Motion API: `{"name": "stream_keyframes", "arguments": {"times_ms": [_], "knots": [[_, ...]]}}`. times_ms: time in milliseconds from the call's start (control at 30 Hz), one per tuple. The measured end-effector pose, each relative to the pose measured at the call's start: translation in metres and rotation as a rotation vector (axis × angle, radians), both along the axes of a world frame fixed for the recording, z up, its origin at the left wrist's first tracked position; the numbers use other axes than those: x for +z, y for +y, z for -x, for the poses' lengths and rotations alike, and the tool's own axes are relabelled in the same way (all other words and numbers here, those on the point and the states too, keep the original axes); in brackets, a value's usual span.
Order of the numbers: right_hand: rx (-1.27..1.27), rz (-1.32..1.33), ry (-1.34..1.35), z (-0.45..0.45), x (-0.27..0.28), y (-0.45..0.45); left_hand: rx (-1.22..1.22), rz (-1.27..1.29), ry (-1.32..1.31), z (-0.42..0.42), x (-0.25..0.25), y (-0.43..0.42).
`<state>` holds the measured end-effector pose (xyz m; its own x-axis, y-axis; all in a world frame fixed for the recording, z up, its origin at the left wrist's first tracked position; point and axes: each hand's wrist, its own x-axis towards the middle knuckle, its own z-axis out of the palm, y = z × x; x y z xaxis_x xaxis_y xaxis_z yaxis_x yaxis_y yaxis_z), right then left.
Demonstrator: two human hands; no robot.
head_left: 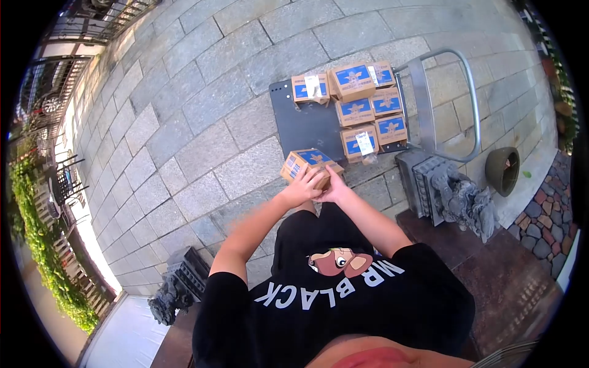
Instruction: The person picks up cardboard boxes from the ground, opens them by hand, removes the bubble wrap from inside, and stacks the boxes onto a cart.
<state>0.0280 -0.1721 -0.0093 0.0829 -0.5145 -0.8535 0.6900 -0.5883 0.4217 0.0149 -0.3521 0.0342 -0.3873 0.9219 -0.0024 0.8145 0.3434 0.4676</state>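
A brown cardboard box (315, 157) with a blue printed panel is held in front of my body, at the near edge of the dark flatbed cart (307, 122). My left hand (303, 186) lies against its near left side, fingers on the cardboard. At the near right corner, my right hand (332, 185) grips the same box, its fingers partly hidden. On the cart beyond, several similar boxes (354, 113) stand grouped at the right. One box (310, 89) with a pale label sits apart toward the far left corner.
The cart's metal push handle (473, 104) rises at the right. Grey stone statues (454, 193) (178, 285) flank me on both sides. A round pot (502, 172) stands at the right. Stone paving (202, 110) surrounds the cart, with a fence (61, 92) at far left.
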Motion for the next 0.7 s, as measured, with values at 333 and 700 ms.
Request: {"name": "stream_keyframes", "arguments": {"times_ms": [333, 700], "knots": [[-0.068, -0.66, 0.01, 0.087, -0.241, -0.019, 0.848, 0.296, -0.463, -0.097, -0.084, -0.021], [-0.323, -0.893, 0.182, 0.119, -0.363, -0.047, 1.111, 0.579, -0.975, -0.207, -0.112, -0.079]]}}
